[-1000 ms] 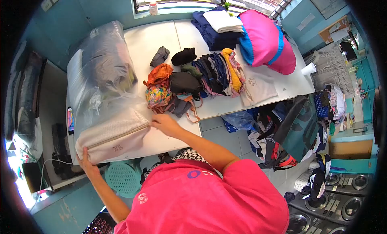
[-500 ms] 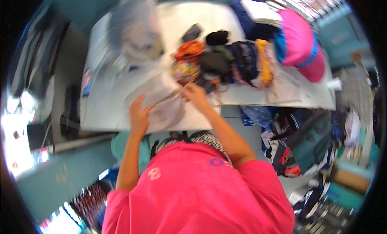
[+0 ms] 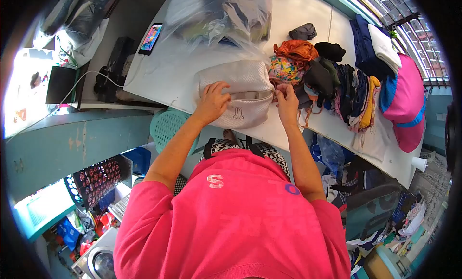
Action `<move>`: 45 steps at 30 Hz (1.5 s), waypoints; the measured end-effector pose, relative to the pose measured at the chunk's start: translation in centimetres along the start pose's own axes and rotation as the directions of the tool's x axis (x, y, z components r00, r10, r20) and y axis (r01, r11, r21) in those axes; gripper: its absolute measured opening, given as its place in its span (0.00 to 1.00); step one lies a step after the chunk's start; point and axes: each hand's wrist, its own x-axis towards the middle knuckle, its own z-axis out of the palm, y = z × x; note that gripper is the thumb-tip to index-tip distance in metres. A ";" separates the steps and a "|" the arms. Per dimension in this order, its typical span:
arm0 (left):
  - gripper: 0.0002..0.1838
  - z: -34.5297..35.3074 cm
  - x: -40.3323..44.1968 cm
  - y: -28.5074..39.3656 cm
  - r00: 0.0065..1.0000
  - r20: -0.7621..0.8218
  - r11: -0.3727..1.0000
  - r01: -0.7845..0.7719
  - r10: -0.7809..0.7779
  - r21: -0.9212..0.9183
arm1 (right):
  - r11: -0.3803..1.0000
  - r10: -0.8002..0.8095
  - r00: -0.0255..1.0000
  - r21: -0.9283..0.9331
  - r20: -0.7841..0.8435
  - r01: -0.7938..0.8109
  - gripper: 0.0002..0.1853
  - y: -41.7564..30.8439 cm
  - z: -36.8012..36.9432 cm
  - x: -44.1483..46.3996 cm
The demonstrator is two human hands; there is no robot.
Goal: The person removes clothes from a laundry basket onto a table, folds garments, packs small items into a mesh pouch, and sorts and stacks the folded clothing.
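A big white table (image 3: pixel 166 79) runs across the top. A clear plastic bag (image 3: pixel 221 19) sits top middle. A pale zip bag (image 3: pixel 248 79) lies near the centre. The left hand (image 3: pixel 212 104) touches its left side; I can't tell if it grips. The right hand (image 3: pixel 288 105) pinches its right end. A phone (image 3: pixel 150 39) lies upper left.

The pouch (image 3: pixel 243 84) looks like matt, mesh-textured cloth, the bulky bag (image 3: pixel 226 19) glossy plastic, the tabletop (image 3: pixel 173 72) smooth

Pink T-shirt (image 3: pixel 231 221) | short sleeves (image 3: pixel 144 207) | white S (image 3: pixel 215 181), purple O (image 3: pixel 292 189) (other lettering (image 3: pixel 281 216) faint) | black-and-white patterned bottoms (image 3: pixel 224 144)
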 end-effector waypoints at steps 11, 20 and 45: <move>0.17 0.3 0.0 0.7 0.990 0.140 0.996 -0.020 0.032 -0.088 | 0.484 -0.725 0.519 -0.201 0.453 0.851 0.06 -2.5 3.4 -1.7; 0.09 -3.5 0.2 0.2 0.858 0.512 0.954 0.180 -0.033 -0.241 | 0.458 -0.083 0.694 -0.591 0.715 0.664 0.09 -1.4 4.1 0.3; 0.29 -1.5 -1.0 0.2 0.892 -0.040 0.858 0.420 -0.450 -0.296 | 0.868 -0.478 0.647 0.431 0.594 0.245 0.17 -12.7 -1.5 -3.7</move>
